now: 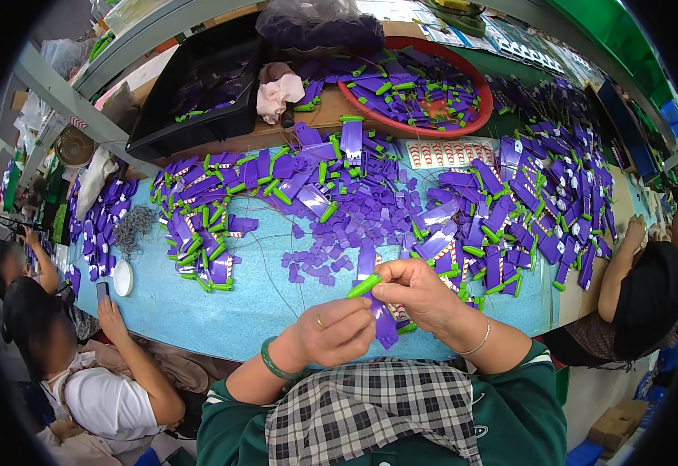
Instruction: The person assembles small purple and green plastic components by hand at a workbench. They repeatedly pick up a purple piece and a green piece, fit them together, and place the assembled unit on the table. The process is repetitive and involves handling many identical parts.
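Note:
Close to the front edge of the table, both my hands meet around a bright green plastic tube (364, 286). My right hand (424, 295) pinches the tube's right end between thumb and fingers. Just below the tube, my left hand (333, 332) is closed with its fingertips pressed together; what they grip is hidden. A flat purple plastic piece (385, 328) shows beneath and between the hands; whether it is joined to the tube I cannot tell. Ahead of my hands lies a spread of small loose purple pieces (331, 245).
Piles of purple-and-green parts lie left (207, 233) and right (502, 225) on the blue tabletop (265, 311). Behind stand a black bin (145, 144) and a red basin (483, 85). A sticker sheet (452, 153), white cup (123, 278) and wire bundle (132, 231) lie about. People sit at both sides.

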The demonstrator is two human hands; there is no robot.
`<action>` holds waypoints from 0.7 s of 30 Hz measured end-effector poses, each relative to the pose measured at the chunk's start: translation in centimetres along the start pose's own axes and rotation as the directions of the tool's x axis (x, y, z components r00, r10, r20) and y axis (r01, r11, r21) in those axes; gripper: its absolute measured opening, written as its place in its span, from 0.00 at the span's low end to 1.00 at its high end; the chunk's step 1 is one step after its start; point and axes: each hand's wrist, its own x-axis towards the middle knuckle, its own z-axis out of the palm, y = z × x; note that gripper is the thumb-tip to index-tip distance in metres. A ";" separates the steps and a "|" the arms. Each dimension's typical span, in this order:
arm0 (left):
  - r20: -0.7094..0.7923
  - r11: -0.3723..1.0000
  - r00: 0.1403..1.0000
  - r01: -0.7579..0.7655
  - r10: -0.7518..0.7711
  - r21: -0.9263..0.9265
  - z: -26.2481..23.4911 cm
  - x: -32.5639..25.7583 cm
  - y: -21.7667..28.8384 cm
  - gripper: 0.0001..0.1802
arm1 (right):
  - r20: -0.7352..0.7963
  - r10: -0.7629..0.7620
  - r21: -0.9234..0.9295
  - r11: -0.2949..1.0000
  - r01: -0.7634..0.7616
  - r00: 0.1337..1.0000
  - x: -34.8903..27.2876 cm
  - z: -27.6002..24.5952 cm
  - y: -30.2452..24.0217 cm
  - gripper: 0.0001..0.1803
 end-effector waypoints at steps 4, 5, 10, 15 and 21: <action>-0.001 0.999 0.999 -0.045 0.045 0.011 -0.2 -0.1 -0.1 0.11 | 0.049 0.179 -0.024 0.984 -0.178 0.983 -0.2 -0.6 0.5 0.14; 0.004 0.999 0.999 -0.051 0.051 0.018 -0.3 -0.1 -0.1 0.11 | 0.066 0.183 0.018 0.983 -0.184 0.981 -0.3 -0.5 0.8 0.14; 0.018 1.000 1.000 0.010 -0.010 0.025 -0.3 -0.2 -0.1 0.10 | 0.126 0.244 0.034 0.968 -0.250 0.962 -2.3 0.0 0.8 0.15; 0.031 0.984 0.984 0.176 -0.175 -0.025 0.1 -0.9 -0.7 0.11 | 0.155 0.071 -0.207 0.978 -0.038 0.985 -3.5 -2.5 0.6 0.11; 0.113 0.720 0.804 0.578 -0.584 -0.384 2.3 0.9 -0.3 0.08 | 0.171 -0.542 -0.757 0.462 0.462 0.823 -1.4 -2.6 0.5 0.11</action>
